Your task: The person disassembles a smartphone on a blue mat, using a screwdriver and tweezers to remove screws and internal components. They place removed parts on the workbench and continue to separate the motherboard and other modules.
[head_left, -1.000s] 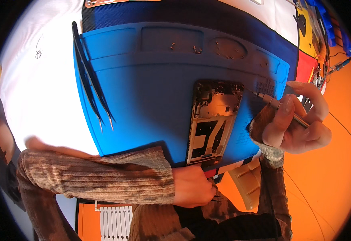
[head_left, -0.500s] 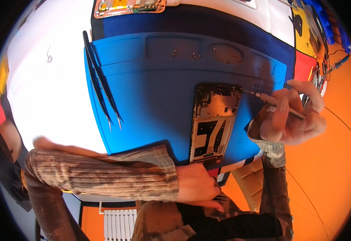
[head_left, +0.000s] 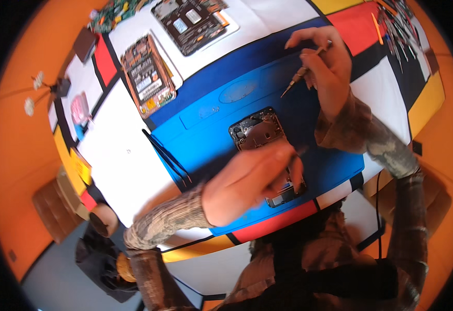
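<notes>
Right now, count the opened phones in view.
3: a dark-framed phone on the blue rectangular mat, partly hidden by the left hand; a copper-framed phone beyond it, upper left; a black-bodied phone, top centre-left. Others may be hidden.

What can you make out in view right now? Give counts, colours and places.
Mat: one, blue, centre.
Tablecloth: one, multicoloured, under mat.
Opened phone: one, dark, on mat.
Screwdriver: one, bronze, above mat.
Tweezers: one pair, black, mat's left edge.
Other opened phones: two, black and coppery, beyond mat.
Circuit boards: uncounted, green, far left.
Tools: several, mixed, far right.
Flowers: two, white, left edge.
Left hand: one, brown-sleeved, over phone.
Right hand: one, brown-sleeved, holding screwdriver.
</notes>
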Motion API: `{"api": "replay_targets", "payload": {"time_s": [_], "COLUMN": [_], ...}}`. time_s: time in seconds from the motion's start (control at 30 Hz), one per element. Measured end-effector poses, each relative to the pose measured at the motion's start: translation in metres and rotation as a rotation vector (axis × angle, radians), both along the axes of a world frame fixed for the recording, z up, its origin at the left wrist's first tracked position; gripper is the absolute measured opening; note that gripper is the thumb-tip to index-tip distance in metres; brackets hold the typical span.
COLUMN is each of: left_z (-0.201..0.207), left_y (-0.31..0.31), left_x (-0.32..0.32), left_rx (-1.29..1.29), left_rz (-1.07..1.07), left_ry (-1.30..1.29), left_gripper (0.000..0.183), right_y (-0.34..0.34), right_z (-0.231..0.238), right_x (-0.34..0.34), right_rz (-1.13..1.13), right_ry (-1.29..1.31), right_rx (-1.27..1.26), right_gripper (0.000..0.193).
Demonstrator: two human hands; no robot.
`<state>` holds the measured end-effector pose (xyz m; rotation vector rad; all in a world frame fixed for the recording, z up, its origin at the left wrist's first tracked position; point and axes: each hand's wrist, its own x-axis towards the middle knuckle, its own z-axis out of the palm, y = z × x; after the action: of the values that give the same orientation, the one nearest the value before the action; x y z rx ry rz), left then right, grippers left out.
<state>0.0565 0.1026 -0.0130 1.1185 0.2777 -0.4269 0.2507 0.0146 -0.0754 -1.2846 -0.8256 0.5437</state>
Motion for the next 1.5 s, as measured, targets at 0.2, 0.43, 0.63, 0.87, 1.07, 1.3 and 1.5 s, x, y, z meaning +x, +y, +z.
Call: {"api": "replay_targets", "payload": {"time_s": [0.2, 0.43, 0.63, 0.87, 1.07, 1.3, 1.5], "left_z": [-0.005, -0.013, -0.017, -0.038, -0.049, -0.049, -0.043], "left_y": [0.003, 0.007, 0.0, -0.002, -0.003, -0.004, -0.002], "left_x": [0.0, 0.007, 0.015, 0.018, 0.017, 0.017, 0.018], "left_rx": [1.482, 1.698, 1.762, 1.774, 1.681, 1.669, 1.669], "left_rz": [0.074, 0.053, 0.047, 0.056, 0.151, 0.192, 0.169], "left_ry": [-0.055, -0.288, -0.285, -0.436, -0.438, -0.423, -0.429], "left_gripper": [0.025, 0.011, 0.014, 0.018, 0.016, 0.016, 0.016], "right_y": [0.002, 0.006, -0.002, -0.005, -0.004, -0.003, -0.002], "right_z": [-0.009, -0.015, -0.013, -0.031, -0.041, -0.04, -0.037], "right_x": [0.003, 0.0, 0.002, 0.003, 0.004, 0.004, 0.004], "right_rz": [0.011, 0.005, -0.029, -0.096, -0.094, -0.092, -0.086], "right_ry": [0.082, 0.051, 0.063, 0.098, 0.043, -0.056, -0.064], "right_rx": [0.013, 0.024, -0.088, -0.084, -0.023, -0.047, -0.049], "right_gripper": [0.018, 0.016, 0.02, 0.015, 0.016, 0.019, 0.02]}}
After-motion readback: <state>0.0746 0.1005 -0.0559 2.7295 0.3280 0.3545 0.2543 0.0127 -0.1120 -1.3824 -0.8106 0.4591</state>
